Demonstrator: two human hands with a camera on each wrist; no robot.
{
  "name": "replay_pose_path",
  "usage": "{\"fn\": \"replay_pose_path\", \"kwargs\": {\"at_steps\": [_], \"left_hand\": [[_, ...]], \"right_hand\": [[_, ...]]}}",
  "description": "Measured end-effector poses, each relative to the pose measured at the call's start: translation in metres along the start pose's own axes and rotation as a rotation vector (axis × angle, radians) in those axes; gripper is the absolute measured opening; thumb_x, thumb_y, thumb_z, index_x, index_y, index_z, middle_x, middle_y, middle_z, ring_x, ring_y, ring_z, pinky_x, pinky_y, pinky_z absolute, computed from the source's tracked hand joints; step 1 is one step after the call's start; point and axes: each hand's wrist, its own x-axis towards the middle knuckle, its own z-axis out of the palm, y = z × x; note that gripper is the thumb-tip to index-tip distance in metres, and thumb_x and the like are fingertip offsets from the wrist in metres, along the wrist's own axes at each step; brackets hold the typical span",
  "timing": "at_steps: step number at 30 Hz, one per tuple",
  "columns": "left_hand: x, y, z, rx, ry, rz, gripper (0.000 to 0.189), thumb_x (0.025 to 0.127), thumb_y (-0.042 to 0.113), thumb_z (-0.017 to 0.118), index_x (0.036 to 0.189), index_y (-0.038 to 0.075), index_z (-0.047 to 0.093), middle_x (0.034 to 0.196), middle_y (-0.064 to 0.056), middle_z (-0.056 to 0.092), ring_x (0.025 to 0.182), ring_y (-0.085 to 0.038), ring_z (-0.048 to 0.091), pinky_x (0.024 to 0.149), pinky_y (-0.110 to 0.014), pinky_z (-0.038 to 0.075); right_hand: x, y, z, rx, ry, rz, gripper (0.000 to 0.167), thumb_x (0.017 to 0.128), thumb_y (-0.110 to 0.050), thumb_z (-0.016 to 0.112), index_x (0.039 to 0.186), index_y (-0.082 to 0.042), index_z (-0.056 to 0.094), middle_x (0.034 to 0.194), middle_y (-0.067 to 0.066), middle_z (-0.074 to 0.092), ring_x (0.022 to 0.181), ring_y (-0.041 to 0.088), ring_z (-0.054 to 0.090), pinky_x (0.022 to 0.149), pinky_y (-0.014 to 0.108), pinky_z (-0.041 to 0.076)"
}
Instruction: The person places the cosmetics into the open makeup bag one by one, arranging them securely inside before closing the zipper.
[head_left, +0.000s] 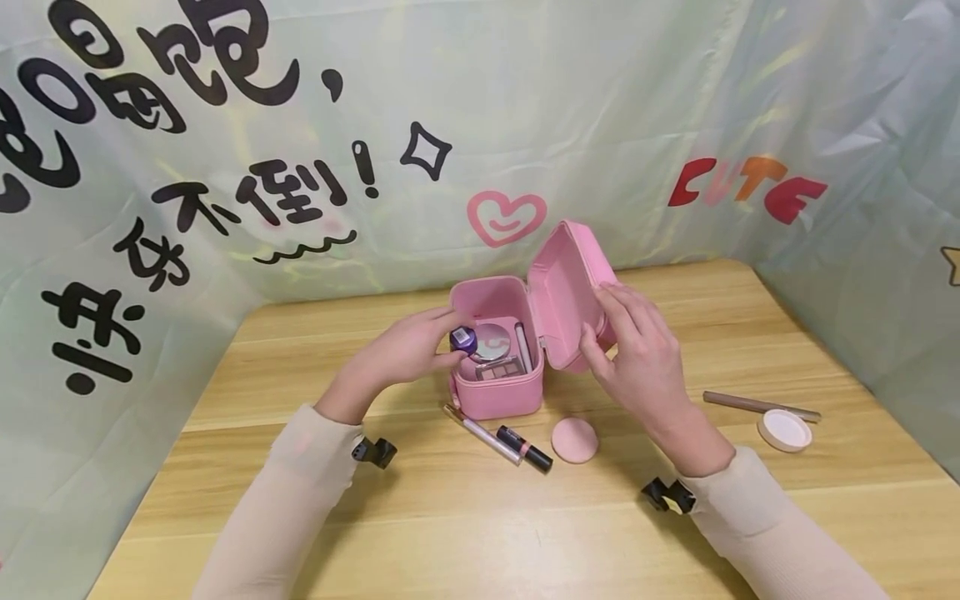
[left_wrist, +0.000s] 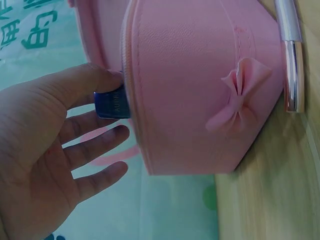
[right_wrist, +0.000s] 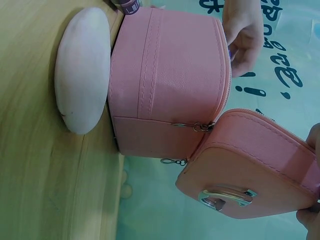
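Note:
A pink makeup case (head_left: 501, 400) stands on the table with its lid (head_left: 566, 292) swung up to the right. My left hand (head_left: 411, 348) pinches a small dark blue container (head_left: 463, 339) between thumb and fingers at the case's left rim. In the left wrist view, that blue container (left_wrist: 111, 104) is partly hidden behind the rim. My right hand (head_left: 641, 354) grips the lid's outer edge. Inside the case lie a round silver compact (head_left: 492, 342), an eyeshadow palette (head_left: 500, 368) and a slim tube (head_left: 523, 347).
Before the case lie a pen-like tube (head_left: 491, 442), a black-and-pink lip tube (head_left: 525, 450) and a pink round puff (head_left: 574, 440). Farther right are a brown pencil (head_left: 761, 406) and a small white round lid or dish (head_left: 785, 430). A printed cloth (head_left: 600, 125) hangs behind the table.

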Motion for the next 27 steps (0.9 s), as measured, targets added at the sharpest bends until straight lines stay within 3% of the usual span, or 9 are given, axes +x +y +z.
{"fn": "replay_pose_path", "kwargs": {"at_steps": [10, 15, 21, 27], "left_hand": [[0.022, 0.005, 0.010, 0.116, -0.073, 0.054, 0.040, 0.085, 0.022, 0.076, 0.121, 0.014, 0.063, 0.109, 0.000, 0.065, 0.093, -0.016, 0.060, 0.082, -0.037, 0.051], [0.027, 0.009, 0.012, 0.158, -0.117, 0.054, 0.039, 0.082, 0.021, 0.079, 0.119, 0.018, 0.065, 0.111, 0.003, 0.067, 0.099, -0.016, 0.062, 0.089, -0.046, 0.047], [0.036, 0.015, 0.016, 0.165, -0.169, 0.116, 0.032, 0.081, 0.015, 0.081, 0.109, 0.013, 0.066, 0.104, 0.001, 0.067, 0.094, -0.015, 0.062, 0.089, -0.036, 0.050], [0.042, 0.019, 0.021, 0.133, -0.254, 0.054, 0.023, 0.081, 0.006, 0.077, 0.095, 0.017, 0.064, 0.090, 0.005, 0.062, 0.081, -0.013, 0.057, 0.075, -0.029, 0.050]], "right_hand": [[0.003, -0.001, 0.001, 0.002, -0.005, -0.009, 0.044, 0.089, -0.025, 0.054, 0.121, 0.004, 0.064, 0.121, 0.019, 0.064, 0.114, 0.037, 0.058, 0.093, 0.054, 0.050], [0.002, -0.001, 0.002, 0.002, -0.006, -0.006, 0.044, 0.090, -0.025, 0.054, 0.121, 0.004, 0.064, 0.122, 0.019, 0.064, 0.114, 0.036, 0.058, 0.093, 0.054, 0.050], [0.001, 0.000, 0.001, 0.000, -0.007, 0.006, 0.045, 0.089, -0.026, 0.053, 0.122, 0.004, 0.064, 0.122, 0.019, 0.064, 0.114, 0.036, 0.058, 0.092, 0.056, 0.050], [0.000, -0.001, 0.001, 0.008, -0.005, 0.006, 0.045, 0.089, -0.025, 0.054, 0.122, 0.004, 0.064, 0.121, 0.019, 0.064, 0.113, 0.036, 0.058, 0.092, 0.055, 0.050]]}}
